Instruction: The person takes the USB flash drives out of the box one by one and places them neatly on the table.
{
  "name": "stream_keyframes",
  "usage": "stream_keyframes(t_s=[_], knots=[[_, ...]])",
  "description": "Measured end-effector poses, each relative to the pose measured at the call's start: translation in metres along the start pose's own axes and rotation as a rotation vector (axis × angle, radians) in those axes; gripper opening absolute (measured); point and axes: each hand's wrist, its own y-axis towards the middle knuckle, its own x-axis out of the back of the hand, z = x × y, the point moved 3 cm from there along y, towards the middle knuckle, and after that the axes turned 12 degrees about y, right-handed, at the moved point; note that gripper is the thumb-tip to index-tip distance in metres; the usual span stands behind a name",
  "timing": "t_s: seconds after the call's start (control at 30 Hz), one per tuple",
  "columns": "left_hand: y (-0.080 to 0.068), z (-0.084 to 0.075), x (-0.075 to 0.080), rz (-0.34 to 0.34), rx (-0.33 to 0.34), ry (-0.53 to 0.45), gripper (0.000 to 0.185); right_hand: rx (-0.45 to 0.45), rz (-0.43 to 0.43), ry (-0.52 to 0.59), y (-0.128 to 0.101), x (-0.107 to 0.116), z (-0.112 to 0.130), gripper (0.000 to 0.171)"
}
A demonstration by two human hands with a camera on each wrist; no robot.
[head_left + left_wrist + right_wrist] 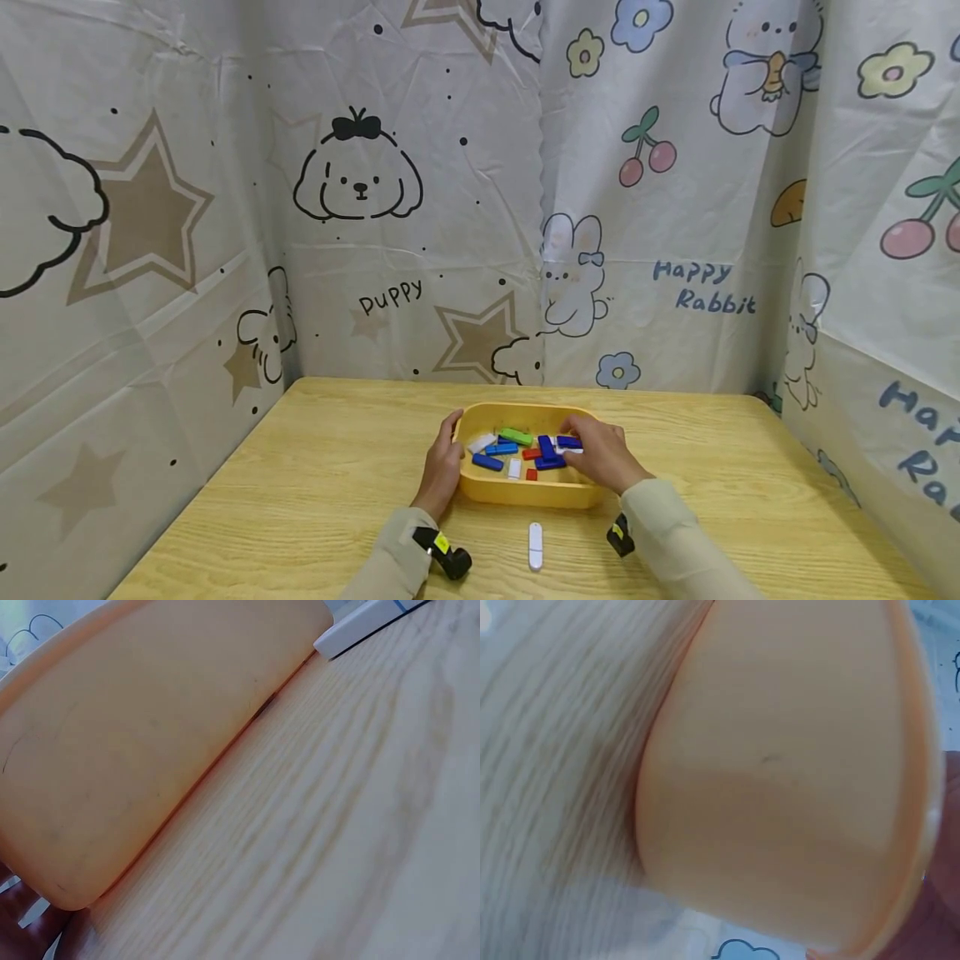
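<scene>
A yellow plastic basin (525,496) stands on the table, holding several small stick-shaped pieces in blue, white, green and red. My left hand (441,467) grips the basin's left end, thumb by the rim; its fingers (34,922) show at the basin's lower corner in the left wrist view. Over the basin's right end, my right hand (606,454) reaches inside with bent fingers. Dark blue pieces (550,452) and a white one lie by its thumb and index finger; whether it pinches one is unclear. In the right wrist view, the basin wall (772,787) hides most of this hand.
A white stick (536,547) with rounded ends and a seam, like a capped flash drive, lies in front of the basin, between my forearms. Printed curtains (465,250) enclose the wooden table (337,450) at the back and sides.
</scene>
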Motion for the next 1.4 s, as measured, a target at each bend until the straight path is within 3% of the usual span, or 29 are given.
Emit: stream_keyframes(t_s=[0.33,0.83,1.4], knots=[[0.0,0.001,-0.001,0.012,0.005,-0.001,0.058,-0.115,0.049,-0.05,0.007,-0.009,-0.014,0.035],[0.0,0.001,-0.001,0.02,0.002,-0.012,0.059,-0.094,0.101,-0.236,0.007,-0.014,-0.015,0.049],[0.0,-0.001,0.0,0.021,0.008,-0.003,0.059,-0.105,0.121,-0.29,0.008,-0.015,-0.015,0.048]])
